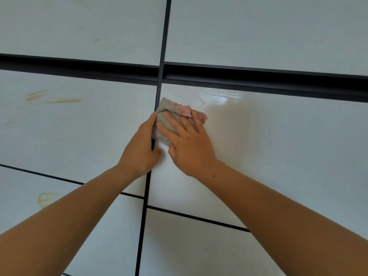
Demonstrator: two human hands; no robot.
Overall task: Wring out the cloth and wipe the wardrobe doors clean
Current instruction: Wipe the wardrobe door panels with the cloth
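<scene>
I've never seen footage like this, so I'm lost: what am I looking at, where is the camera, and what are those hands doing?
There is no machine here. A person wears one camera on the head, and it looks forward and down at their own arms. The pale panels are wardrobe doors, split by a dark seam. The right hand presses a grey-and-pink cloth flat against the right door, fingers straight. The left hand touches the cloth's edge at the seam. Yellowish smears show on the left door.

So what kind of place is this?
Likely a home, close to a wardrobe: white door panels, black gaps between them, yellowish smears, and the right hand pressing a cloth on one panel.
</scene>
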